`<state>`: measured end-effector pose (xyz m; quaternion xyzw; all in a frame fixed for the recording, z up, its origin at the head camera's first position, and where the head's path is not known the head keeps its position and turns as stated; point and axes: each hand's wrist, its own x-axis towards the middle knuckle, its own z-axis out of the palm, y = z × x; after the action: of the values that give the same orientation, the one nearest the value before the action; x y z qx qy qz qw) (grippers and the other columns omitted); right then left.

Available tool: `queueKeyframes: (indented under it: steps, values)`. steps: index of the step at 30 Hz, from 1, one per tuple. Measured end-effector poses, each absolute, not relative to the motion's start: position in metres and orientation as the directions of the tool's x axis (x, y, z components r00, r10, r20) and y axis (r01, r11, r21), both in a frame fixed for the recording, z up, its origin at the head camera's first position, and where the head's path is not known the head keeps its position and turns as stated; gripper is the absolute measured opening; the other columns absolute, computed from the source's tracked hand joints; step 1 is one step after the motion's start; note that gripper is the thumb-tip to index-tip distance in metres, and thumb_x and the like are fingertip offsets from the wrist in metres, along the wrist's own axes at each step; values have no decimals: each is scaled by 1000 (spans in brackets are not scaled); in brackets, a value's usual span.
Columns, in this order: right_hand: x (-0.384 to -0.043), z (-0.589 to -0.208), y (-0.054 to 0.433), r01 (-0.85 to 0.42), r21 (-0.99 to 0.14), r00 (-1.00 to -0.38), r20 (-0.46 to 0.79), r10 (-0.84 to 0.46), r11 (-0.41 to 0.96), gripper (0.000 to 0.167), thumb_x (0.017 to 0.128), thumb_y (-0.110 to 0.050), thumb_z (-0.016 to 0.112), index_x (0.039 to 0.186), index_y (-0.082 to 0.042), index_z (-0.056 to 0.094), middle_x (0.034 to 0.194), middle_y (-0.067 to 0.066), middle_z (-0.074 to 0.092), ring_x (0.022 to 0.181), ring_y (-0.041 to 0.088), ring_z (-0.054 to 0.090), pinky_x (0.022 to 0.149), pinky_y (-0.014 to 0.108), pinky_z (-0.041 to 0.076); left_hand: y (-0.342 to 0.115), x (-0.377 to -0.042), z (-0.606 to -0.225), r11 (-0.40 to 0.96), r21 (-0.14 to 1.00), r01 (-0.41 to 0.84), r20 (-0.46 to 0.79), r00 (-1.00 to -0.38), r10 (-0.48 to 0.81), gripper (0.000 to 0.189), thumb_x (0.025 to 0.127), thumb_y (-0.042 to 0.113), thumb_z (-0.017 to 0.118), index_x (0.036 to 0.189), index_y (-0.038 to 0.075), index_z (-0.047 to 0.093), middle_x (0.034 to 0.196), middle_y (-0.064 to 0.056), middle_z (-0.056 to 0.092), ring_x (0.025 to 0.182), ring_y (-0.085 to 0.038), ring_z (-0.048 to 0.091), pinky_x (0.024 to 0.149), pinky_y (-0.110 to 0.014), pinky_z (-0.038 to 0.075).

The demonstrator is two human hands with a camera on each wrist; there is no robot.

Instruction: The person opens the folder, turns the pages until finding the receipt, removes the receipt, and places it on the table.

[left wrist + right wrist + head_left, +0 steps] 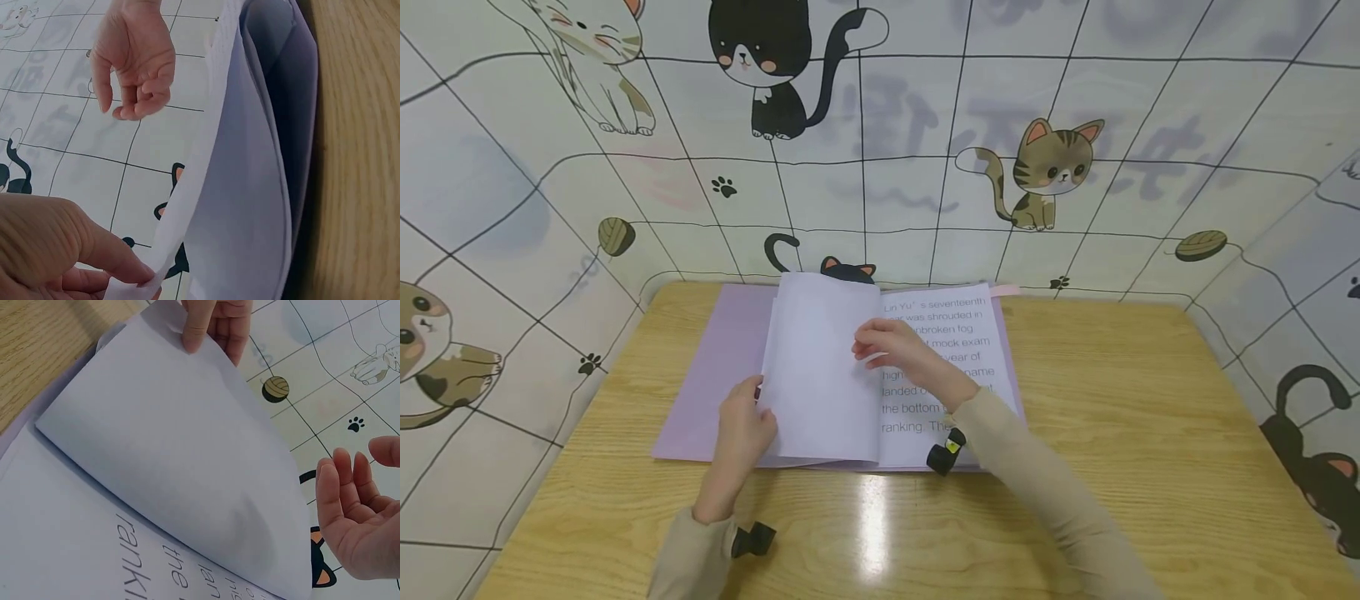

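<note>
An open booklet with a lilac cover (703, 392) lies on the wooden table. Its right page (936, 333) carries large printed English text. A blank white leaf (823, 375) stands turned over toward the left, lifted off the pages beneath. My left hand (747, 421) pinches the outer edge of that leaf between thumb and fingers, as the left wrist view shows with the thumb (119, 253) on the paper. Above the middle of the booklet hovers my right hand (910, 354), fingers loosely bent and holding nothing. In the right wrist view this hand (362, 512) is apart from the paper.
A pink tab (1006, 291) sticks out at the booklet's top right corner. Behind the wooden table (1120, 417) rises a white wall covering (910, 192) with a grid and cartoon cats. Each wrist bears a small black camera, such as the left one (754, 540).
</note>
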<state>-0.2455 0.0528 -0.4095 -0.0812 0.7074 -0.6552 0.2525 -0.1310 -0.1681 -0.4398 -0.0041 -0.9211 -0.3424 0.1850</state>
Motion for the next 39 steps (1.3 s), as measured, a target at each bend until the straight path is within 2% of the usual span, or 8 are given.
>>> queueKeyframes:
  steps: [10,15,22,31,39]
  values:
    - [-252,-413,71,230,-965,-870,-262,-418,126,33,91,-14,55,114,11,52,85,3,63,82,16,61,82,35,52,-174,-135,-450,771,631,84,280,-952,-126,43,64,-19,49,107,-23,52,83,-29,57,75,-40,55,65,-49,48]
    - [-255,-413,81,248,-964,-879,-266,-396,97,23,91,-13,54,106,5,56,84,3,63,80,16,61,85,40,50,-177,-137,-455,781,617,98,286,-952,-106,43,63,-18,49,106,-22,53,79,-27,57,73,-39,54,65,-49,46]
    - [-260,-415,95,252,-961,-890,-277,-363,116,28,92,-15,53,111,6,55,87,4,62,82,16,60,79,30,51,-180,-140,-461,782,619,79,241,-966,-94,44,63,-18,49,107,-23,52,77,-25,56,71,-36,53,63,-47,46]
    - [-269,-418,114,241,-965,-904,-263,-338,106,23,95,-15,51,108,3,54,93,7,60,88,19,59,80,29,51,-183,-141,-469,771,635,43,180,-979,-94,46,65,-18,49,112,-21,49,78,-24,55,71,-35,53,62,-46,46]
    - [-279,-424,134,264,-961,-918,-275,-285,79,38,96,-14,48,122,13,43,90,3,59,86,14,59,90,37,47,-182,-141,-472,764,643,58,179,-981,-76,48,65,-20,47,113,-16,52,75,-21,55,66,-29,49,56,-38,43]
